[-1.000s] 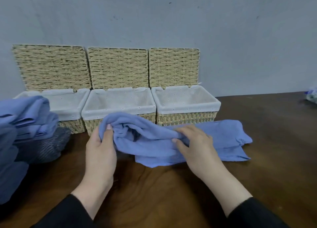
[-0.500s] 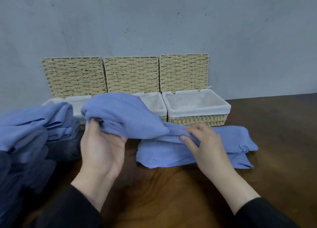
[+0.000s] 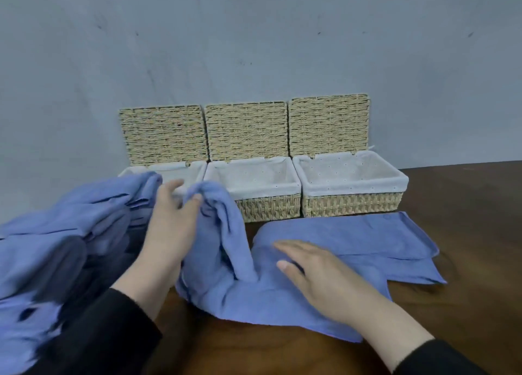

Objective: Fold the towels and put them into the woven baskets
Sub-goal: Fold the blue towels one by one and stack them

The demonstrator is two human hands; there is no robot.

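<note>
Left hand lifting one end of the blue towel, right hand flat on it.

My left hand (image 3: 169, 233) pinches a bunched end of the towel (image 3: 339, 239) between thumb and fingers, raised off the table (image 3: 466, 219); my right hand (image 3: 319, 273), fingers straight, presses the towel flat. Just beyond both hands stand three open woven baskets (image 3: 350, 202); a pile of towels (image 3: 56, 247) lies left of my left hand.

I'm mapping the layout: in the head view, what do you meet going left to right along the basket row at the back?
Left basket → middle basket → right basket, all with lids open.
</note>
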